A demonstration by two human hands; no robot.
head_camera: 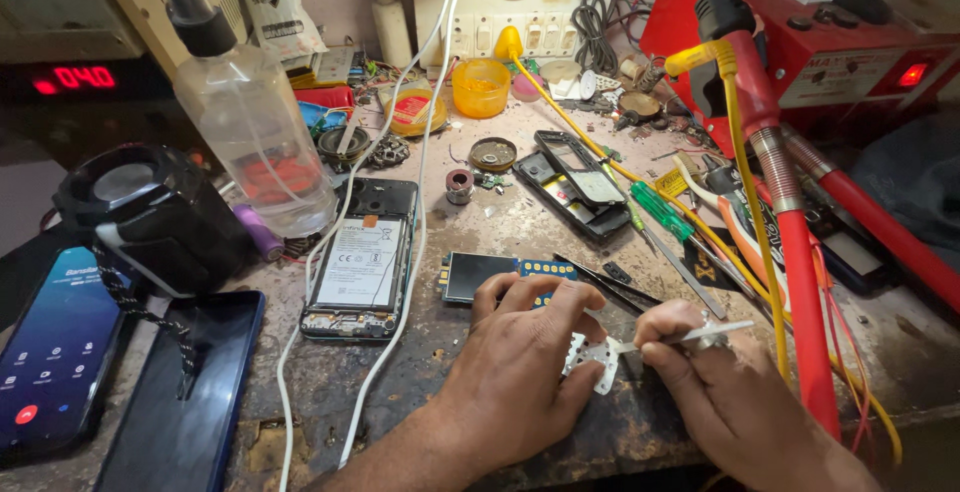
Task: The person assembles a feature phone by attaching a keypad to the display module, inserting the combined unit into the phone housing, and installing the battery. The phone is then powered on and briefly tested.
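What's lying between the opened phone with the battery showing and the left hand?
Head view: a white cable runs down the bench between the opened phone and the left hand.

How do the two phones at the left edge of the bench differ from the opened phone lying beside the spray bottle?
The two phones at the left lie closed, glass screens up, one lit; the opened phone has its back removed, battery showing. A black cord crosses the dark left phone, white cables run along the opened one. All lie flat on the bench.

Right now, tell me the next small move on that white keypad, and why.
Probably keep the left hand pressing the white keypad flat and ease the tool in the right hand along its edge: the tip already touches it, and the piece looks light.
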